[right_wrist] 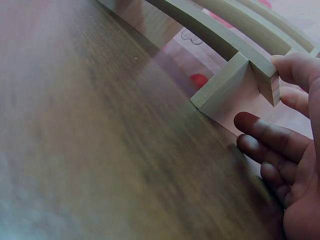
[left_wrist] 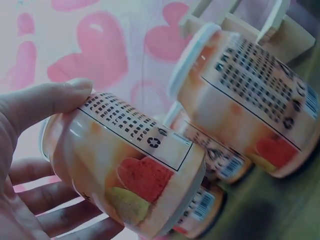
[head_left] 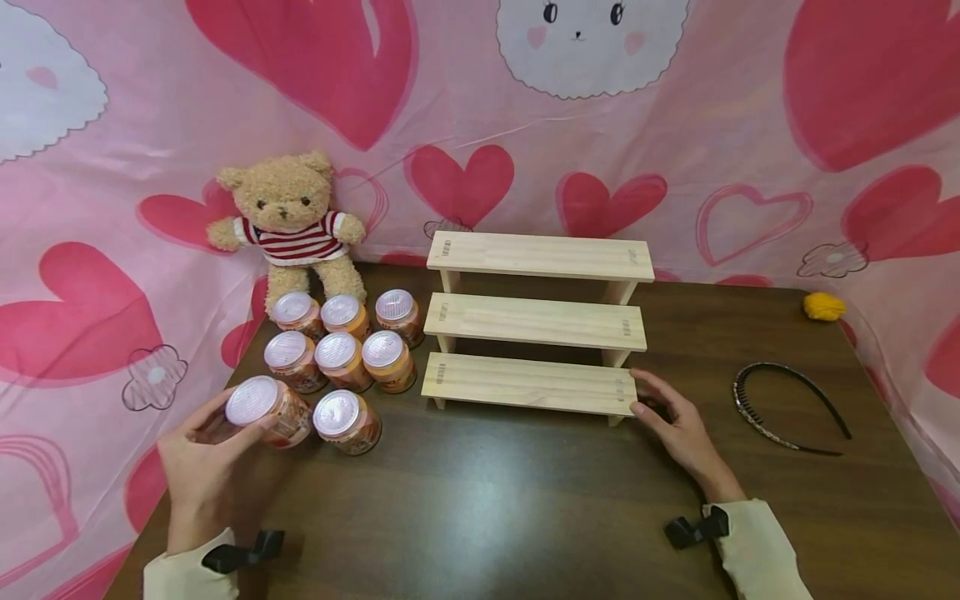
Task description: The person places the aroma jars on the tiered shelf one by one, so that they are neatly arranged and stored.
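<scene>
My left hand (head_left: 202,467) holds a can (head_left: 279,417) with a silver lid and a fruit-printed label, thumb on one side and fingers on the other. Whether its base touches the table is hard to tell. Close to its right stands another such can (head_left: 348,423); several more cans (head_left: 337,360) are grouped behind. A three-tier wooden shelf (head_left: 528,383) stands right of the cans. At the right end of its lowest board (right_wrist: 267,82), the thumb and forefinger of my right hand (head_left: 678,429) touch the wood, while the other fingers are loosely bent below.
Behind the cans a teddy bear (head_left: 288,221) in a striped shirt sits against a pink heart-patterned cloth (head_left: 480,108). On the brown table (head_left: 480,517), a black headband (head_left: 787,408) lies to the right, with a small yellow object (head_left: 823,306) near the back right corner.
</scene>
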A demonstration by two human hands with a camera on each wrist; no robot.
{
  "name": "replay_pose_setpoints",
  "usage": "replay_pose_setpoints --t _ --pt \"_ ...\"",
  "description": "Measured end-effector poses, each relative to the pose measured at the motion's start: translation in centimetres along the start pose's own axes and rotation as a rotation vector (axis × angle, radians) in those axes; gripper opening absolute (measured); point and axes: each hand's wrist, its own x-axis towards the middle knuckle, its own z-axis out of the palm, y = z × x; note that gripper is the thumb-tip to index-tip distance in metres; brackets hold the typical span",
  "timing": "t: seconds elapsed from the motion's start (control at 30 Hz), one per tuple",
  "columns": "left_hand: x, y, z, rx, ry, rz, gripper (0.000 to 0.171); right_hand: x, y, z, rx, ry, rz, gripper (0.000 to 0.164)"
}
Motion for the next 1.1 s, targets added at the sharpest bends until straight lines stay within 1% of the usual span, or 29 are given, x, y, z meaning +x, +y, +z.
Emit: replay_pose_setpoints --t 0.07,0.13,0.3,0.4,0.57,0.7,0.77,0.93,1.0,1.1 --pt "0.0 0.5 0.2 0.004 0.007 -0.007 0.057 0.0 0.0 0.0 -0.003 0.000 0.001 0.047" --pt "0.0 0.9 0.4 0.009 0.002 0.002 0.058 0.0 0.0 0.0 -0.007 0.001 0.003 0.047" --pt "0.0 1.8 0.9 -0.021 -0.044 0.034 0.060 0.0 -0.1 0.0 -0.004 -0.001 0.005 0.048" --pt "0.0 2.3 1.2 -0.043 -0.058 0.027 0.061 0.1 -0.1 0.0 0.001 -0.003 0.006 0.048" --pt "0.1 3.1 1.6 0.000 -0.035 0.008 0.059 0.1 -0.2 0.1 -0.004 -0.006 0.005 0.047" --pt "0.4 3.6 1.8 0.040 -0.012 0.017 0.058 0.1 -0.2 0.0 -0.004 -0.005 0.008 0.047" --pt "0.5 3.9 2.0 0.035 -0.004 0.019 0.058 0.1 -0.2 0.0 -0.003 -0.004 0.008 0.047" --pt "0.8 4.8 2.5 0.020 -0.005 0.053 0.056 0.0 -0.1 -0.1 0.003 -0.001 0.006 0.047" --pt "0.9 5.2 2.7 0.034 -0.005 0.070 0.055 0.0 -0.2 -0.1 0.004 -0.002 0.010 0.047" --pt "0.9 5.7 3.2 0.048 -0.002 0.077 0.054 0.0 -0.2 -0.1 0.006 -0.003 0.015 0.047"
